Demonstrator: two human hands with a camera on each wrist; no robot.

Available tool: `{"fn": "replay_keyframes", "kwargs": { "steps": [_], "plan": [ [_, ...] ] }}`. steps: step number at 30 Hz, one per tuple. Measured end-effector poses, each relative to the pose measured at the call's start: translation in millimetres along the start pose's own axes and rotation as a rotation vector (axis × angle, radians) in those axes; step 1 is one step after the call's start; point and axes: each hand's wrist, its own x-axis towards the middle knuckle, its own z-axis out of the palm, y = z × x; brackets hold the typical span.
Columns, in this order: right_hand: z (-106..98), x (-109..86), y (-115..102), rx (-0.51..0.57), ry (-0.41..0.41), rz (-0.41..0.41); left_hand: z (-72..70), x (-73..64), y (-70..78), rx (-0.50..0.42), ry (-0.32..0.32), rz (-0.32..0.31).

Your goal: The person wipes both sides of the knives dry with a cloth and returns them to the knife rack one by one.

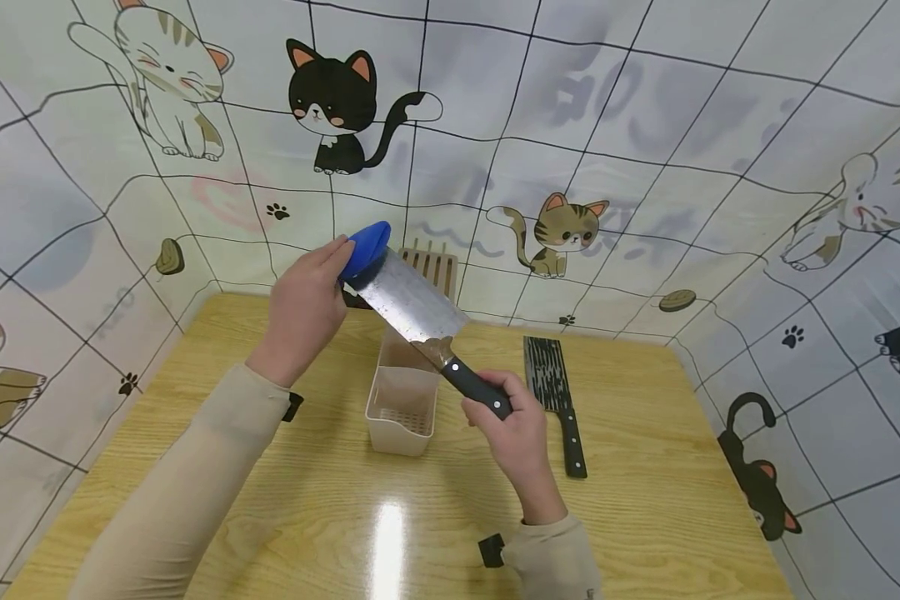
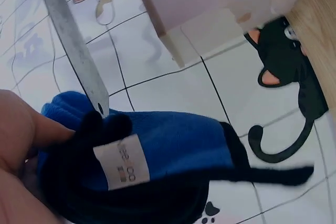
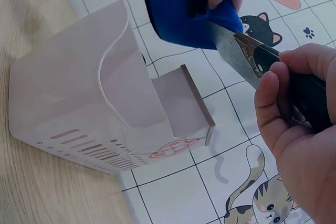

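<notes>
My right hand [image 1: 513, 437] grips the black riveted handle of a cleaver [image 1: 412, 300], whose broad metal blade slants up to the left. In my left hand [image 1: 307, 304] is a blue cloth [image 1: 366, 248], folded over the far end of the blade. The left wrist view shows the cloth's black edging, a black strip and a white label [image 2: 122, 162], with the blade running into the fold. Seen from the right wrist, fingers and thumb curl round the cleaver's handle [image 3: 310, 95]. Part of the left hand is hidden behind the cloth.
Below the blade, a beige plastic utensil holder [image 1: 399, 437] with a slotted back section [image 1: 444, 271] stands on the wooden table [image 1: 645, 467]. A second cleaver [image 1: 546, 375], dark-streaked, lies to the right. A cat-printed covering [image 1: 457, 158] rises behind and at both sides.
</notes>
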Motion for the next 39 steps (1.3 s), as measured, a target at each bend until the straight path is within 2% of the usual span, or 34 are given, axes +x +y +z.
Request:
{"fn": "replay_keyframes", "kwargs": {
  "steps": [11,14,17,22,26,34,39],
  "plan": [
    [0.8,-0.4,-0.6,0.206,0.01,0.159,-4.7,-3.6,-2.9,-0.383,0.063,-0.24],
    [1.8,0.8,0.4,0.274,-0.029,0.188,-5.3,-4.6,-0.2,-0.47,0.065,-0.32],
    [3.0,0.8,0.8,0.314,-0.097,0.205,-5.2,-4.4,2.3,-0.543,0.077,-0.37],
    [4.4,-1.3,1.5,0.291,-0.242,0.154,-3.6,-2.7,4.8,-0.611,0.109,-0.372],
    [5.4,-2.9,0.0,0.275,-0.323,0.101,-0.7,-3.0,4.6,-0.621,0.118,-0.353],
    [11.8,-6.9,-0.3,0.384,-0.388,0.13,8.4,-8.8,12.4,-0.597,0.132,-0.306],
    [16.0,-6.1,-3.5,0.396,-0.394,0.14,12.5,-12.9,19.6,-0.576,0.118,-0.284]
  ]
}}
